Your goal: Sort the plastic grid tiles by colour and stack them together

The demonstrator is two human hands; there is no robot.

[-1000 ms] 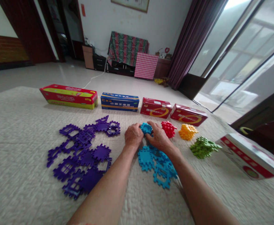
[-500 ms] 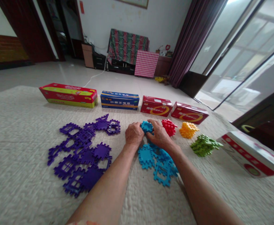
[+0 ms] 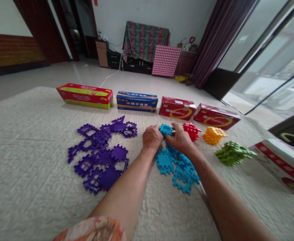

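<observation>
A small stack of light-blue interlocking plastic tiles [image 3: 165, 130] stands between my hands. My left hand [image 3: 152, 136] is closed around its left side, fingers mostly hidden behind. My right hand [image 3: 180, 137] grips its right side, with the thumb at the near edge and the fingers curved at the far right. Just below my hands lies a loose spread of light-blue tiles [image 3: 165, 161], some with window openings, partly covered by my right wrist. Stacks of red tiles [image 3: 191, 131], yellow tiles [image 3: 213, 135] and green tiles [image 3: 232, 153] stand to the right.
Many purple tiles [image 3: 110, 177] are scattered on the left of the beige quilted cover [image 3: 36, 150]. Along the back stand a red-yellow box [image 3: 85, 97], a blue box [image 3: 137, 102] and two dark red boxes [image 3: 177, 108]. A white-red box [image 3: 282, 164] is at right.
The view has shifted, so everything sits further right and slightly higher. My right hand's fingers have spread a little at the blue stack's edge. My left hand keeps its place beside it.
</observation>
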